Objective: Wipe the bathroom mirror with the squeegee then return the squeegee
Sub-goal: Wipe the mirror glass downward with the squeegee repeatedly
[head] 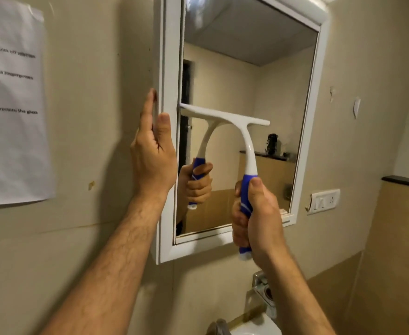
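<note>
Right grip point(256, 213): I am curling my fingers tight round the squeegee point(225, 116) handle, its blade lying against the mirror point(251, 76).
Left grip point(154, 151): I am pressing straight fingers on the left frame point(168, 56).

Open: mirror point(247, 81) above squeegee point(225, 117) blade. Blocked: left edge of frame point(168, 56) by left hand point(154, 155); lower glass by right hand point(256, 213) and handle.

The squeegee point(224, 117) is being held against the mirror point(247, 81) by the right hand point(256, 213); the white frame point(168, 68) is being touched by the left hand point(154, 155).
</note>
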`<action>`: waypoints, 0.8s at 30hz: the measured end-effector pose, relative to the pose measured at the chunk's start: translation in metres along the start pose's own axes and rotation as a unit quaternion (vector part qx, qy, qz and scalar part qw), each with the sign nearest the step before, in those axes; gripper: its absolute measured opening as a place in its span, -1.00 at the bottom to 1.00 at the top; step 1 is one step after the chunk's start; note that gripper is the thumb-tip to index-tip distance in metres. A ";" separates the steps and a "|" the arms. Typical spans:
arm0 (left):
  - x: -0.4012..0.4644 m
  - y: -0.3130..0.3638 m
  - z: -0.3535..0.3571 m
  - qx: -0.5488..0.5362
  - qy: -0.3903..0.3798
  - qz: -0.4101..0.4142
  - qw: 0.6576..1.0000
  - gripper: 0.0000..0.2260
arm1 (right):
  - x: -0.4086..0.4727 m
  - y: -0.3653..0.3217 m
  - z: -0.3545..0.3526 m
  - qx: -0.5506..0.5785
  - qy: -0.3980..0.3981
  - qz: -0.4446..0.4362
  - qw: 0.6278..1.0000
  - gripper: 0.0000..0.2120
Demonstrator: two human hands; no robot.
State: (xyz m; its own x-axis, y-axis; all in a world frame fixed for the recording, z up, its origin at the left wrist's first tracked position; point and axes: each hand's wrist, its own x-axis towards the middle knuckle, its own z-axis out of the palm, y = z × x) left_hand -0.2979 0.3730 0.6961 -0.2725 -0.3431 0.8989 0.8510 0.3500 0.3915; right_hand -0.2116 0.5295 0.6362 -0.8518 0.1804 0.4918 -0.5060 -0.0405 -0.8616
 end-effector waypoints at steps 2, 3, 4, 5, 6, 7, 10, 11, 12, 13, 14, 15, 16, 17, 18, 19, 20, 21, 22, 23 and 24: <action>0.000 -0.001 0.000 -0.002 0.001 -0.005 1.000 -0.58 | -0.020 0.021 -0.004 0.013 0.001 0.025 1.000 -0.55; 0.000 -0.001 0.000 -0.002 0.003 -0.004 1.000 -0.58 | -0.028 0.029 -0.005 0.022 0.001 0.042 0.999 -0.52; 0.000 -0.002 0.000 -0.002 0.006 -0.001 1.000 -0.58 | -0.035 0.036 -0.007 0.028 0.000 0.056 0.998 -0.49; 0.000 -0.003 0.001 -0.004 0.009 0.001 1.000 -0.59 | -0.039 0.041 -0.010 0.029 -0.002 0.066 0.997 -0.49; 0.001 -0.004 0.001 -0.004 0.012 0.002 1.000 -0.59 | -0.040 0.043 -0.013 0.031 -0.006 0.070 0.997 -0.53; 0.001 -0.004 0.001 -0.003 0.014 0.001 1.000 -0.58 | -0.039 0.041 -0.016 0.035 -0.012 0.068 0.997 -0.56; 0.001 -0.002 0.001 0.002 0.014 -0.002 1.000 -0.58 | -0.027 0.025 -0.020 0.034 -0.027 0.023 0.999 -0.61; 0.000 -0.002 0.001 0.003 0.014 -0.004 1.000 -0.58 | -0.021 0.018 -0.019 0.039 -0.034 0.008 0.999 -0.62; 0.000 -0.001 0.001 0.004 0.014 -0.003 1.000 -0.58 | -0.015 0.011 -0.017 0.048 -0.040 -0.001 0.998 -0.63; 0.000 -0.001 0.002 0.004 0.014 -0.002 1.000 -0.58 | -0.010 0.005 -0.014 0.059 -0.045 -0.002 0.997 -0.63; 0.000 -0.001 0.002 0.005 0.013 -0.003 1.000 -0.58 | -0.005 0.001 -0.011 0.066 -0.047 0.000 0.997 -0.63; -0.001 -0.001 0.002 0.007 0.011 -0.005 1.000 -0.58 | -0.003 -0.001 -0.009 0.066 -0.044 0.003 0.997 -0.62; -0.001 -0.001 0.002 0.010 0.010 -0.009 1.000 -0.58 | -0.002 -0.001 -0.007 0.057 -0.035 0.007 0.998 -0.62; -0.002 0.000 0.001 0.011 0.010 -0.013 1.000 -0.58 | -0.004 0.001 -0.006 0.045 -0.024 0.011 0.999 -0.62; -0.002 0.000 0.001 0.013 0.011 -0.016 1.000 -0.58 | -0.008 0.005 -0.005 0.036 -0.019 0.015 0.999 -0.62; -0.002 0.000 0.000 0.014 0.011 -0.018 1.000 -0.58 | -0.013 0.010 -0.006 0.032 -0.018 0.022 0.999 -0.63; -0.003 0.001 0.000 0.018 0.010 -0.020 1.000 -0.58 | -0.019 0.017 -0.008 0.031 -0.019 0.030 0.999 -0.64; -0.003 0.003 -0.001 0.022 0.007 -0.022 0.999 -0.58 | -0.027 0.024 -0.010 0.028 -0.019 0.039 0.999 -0.65; -0.005 0.004 -0.001 0.028 0.005 -0.025 0.999 -0.58 | -0.034 0.033 -0.013 0.022 -0.018 0.046 0.999 -0.65; -0.007 0.004 -0.001 0.036 0.007 -0.032 0.999 -0.58 | -0.042 0.041 -0.016 0.015 -0.018 0.050 0.998 -0.65; -0.011 0.005 -0.002 0.045 0.009 -0.046 0.998 -0.59 | -0.049 0.049 -0.020 0.008 -0.018 0.053 0.998 -0.64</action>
State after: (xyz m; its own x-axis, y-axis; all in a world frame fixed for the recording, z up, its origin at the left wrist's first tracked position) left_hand -0.2895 0.3769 0.6877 -0.3380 -0.3927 0.8553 0.7787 0.3937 0.4885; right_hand -0.1921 0.5382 0.5677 -0.9049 0.1394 0.4021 -0.4143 -0.0728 -0.9072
